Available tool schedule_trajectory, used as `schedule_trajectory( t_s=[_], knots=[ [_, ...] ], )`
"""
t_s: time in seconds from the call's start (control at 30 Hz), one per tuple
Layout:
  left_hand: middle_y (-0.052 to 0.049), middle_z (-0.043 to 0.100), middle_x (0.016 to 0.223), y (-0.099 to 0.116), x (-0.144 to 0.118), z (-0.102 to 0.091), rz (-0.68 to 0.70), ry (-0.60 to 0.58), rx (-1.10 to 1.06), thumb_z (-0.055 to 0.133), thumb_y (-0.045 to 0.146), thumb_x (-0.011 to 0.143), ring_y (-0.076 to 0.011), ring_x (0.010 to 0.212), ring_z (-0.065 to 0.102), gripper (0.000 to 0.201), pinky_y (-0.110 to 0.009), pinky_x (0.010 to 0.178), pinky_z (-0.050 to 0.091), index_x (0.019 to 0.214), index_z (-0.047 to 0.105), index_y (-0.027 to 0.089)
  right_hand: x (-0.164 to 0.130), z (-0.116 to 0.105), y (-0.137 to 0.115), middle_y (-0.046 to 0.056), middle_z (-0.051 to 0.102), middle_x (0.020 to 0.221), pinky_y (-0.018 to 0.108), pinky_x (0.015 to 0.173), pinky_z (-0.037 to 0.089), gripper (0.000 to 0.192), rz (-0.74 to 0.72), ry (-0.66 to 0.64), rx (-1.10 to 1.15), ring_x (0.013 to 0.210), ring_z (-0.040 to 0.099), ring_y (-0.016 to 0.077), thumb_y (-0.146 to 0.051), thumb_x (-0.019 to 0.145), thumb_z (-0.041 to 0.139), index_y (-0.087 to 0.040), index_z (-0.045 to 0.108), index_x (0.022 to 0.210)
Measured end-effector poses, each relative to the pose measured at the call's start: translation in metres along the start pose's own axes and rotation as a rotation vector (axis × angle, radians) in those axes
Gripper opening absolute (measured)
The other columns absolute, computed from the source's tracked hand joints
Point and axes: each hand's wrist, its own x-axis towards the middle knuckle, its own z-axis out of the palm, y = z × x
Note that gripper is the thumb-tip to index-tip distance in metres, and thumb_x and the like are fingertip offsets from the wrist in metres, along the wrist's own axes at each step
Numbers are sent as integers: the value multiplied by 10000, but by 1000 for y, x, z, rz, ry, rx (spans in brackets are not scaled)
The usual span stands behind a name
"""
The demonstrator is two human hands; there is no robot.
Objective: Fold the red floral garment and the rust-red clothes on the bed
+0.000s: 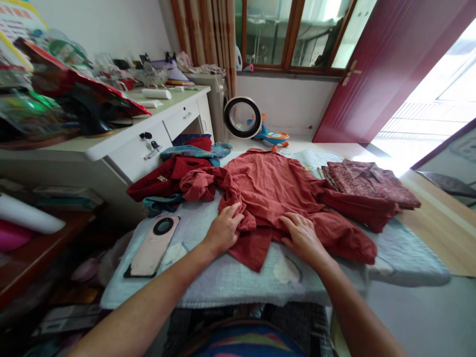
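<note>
A rust-red long-sleeved shirt lies spread on a pale blue quilted cloth, its collar at the far end and its hem towards me. My left hand rests on bunched fabric at the shirt's lower left, fingers reaching forward. On the lower middle of the shirt lies my right hand, its fingers slightly apart and pressed on the fabric. One sleeve is crumpled to the left, and the other stretches out to the right. A corner of the hem hangs forward between my hands. My fingertips partly sink among the folds.
A pink phone lies left on the cloth. Red garments are heaped behind it. A folded patterned shirt sits at the right. A cluttered white desk borders the left side; a washing machine with its round door open stands behind.
</note>
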Motion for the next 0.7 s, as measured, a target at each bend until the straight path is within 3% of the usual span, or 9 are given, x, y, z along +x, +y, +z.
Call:
schedule_trajectory(
  t_s=[0.13,0.2,0.3,0.37,0.43,0.57,0.63,0.7],
  knots=[
    [-78,625,1206,-14,1,-20,-118,200,-317,540,143,796,-223,1111,597,220,-367,994,473,964,672,193,-2,0,21,107,666,1081,409,929,411,202,40,31,93,1013,583,256,-212,865,512,-182,666,992],
    [-48,680,1036,-23,-3,-34,-236,300,-554,556,194,793,-202,975,644,201,-340,899,515,957,672,190,-1,-9,25,84,680,925,336,824,446,210,46,50,224,865,604,213,-251,902,462,-180,659,881],
    [-12,700,858,-38,-19,-50,-455,476,-886,640,287,747,-182,791,660,279,-298,758,536,997,674,170,4,-31,25,41,672,809,280,726,447,244,77,100,385,748,596,177,-319,919,452,-190,654,872],
    [-11,712,836,-49,-32,-55,-569,577,-1004,692,355,712,-193,775,665,379,-302,748,536,1035,680,156,11,-46,24,24,667,774,269,700,443,257,103,139,436,718,590,170,-349,913,464,-193,664,875],
    [-21,720,817,-58,-44,-56,-662,591,-1042,705,426,701,-214,777,674,452,-322,752,540,1052,686,141,23,-55,24,20,669,770,269,698,444,263,118,180,456,720,593,173,-362,902,477,-191,674,874],
    [-63,722,813,-66,-51,-55,-763,443,-859,623,525,741,-264,803,684,479,-383,765,544,992,693,123,57,-51,23,52,673,833,307,748,448,249,177,248,299,778,597,201,-321,894,480,-179,679,940],
    [-109,718,978,-60,-51,-54,-745,449,-519,590,461,781,-301,968,663,425,-425,865,517,1042,675,136,68,-40,18,105,659,960,358,800,436,243,208,288,83,880,578,245,-277,866,519,-163,670,1018],
    [-163,622,1252,-47,-54,-54,-670,527,-91,581,341,813,-338,1209,542,409,-486,1014,422,1171,624,149,68,-29,6,143,617,1086,406,848,413,268,183,323,-83,984,534,291,-250,848,551,-161,655,1079]
  ],
)
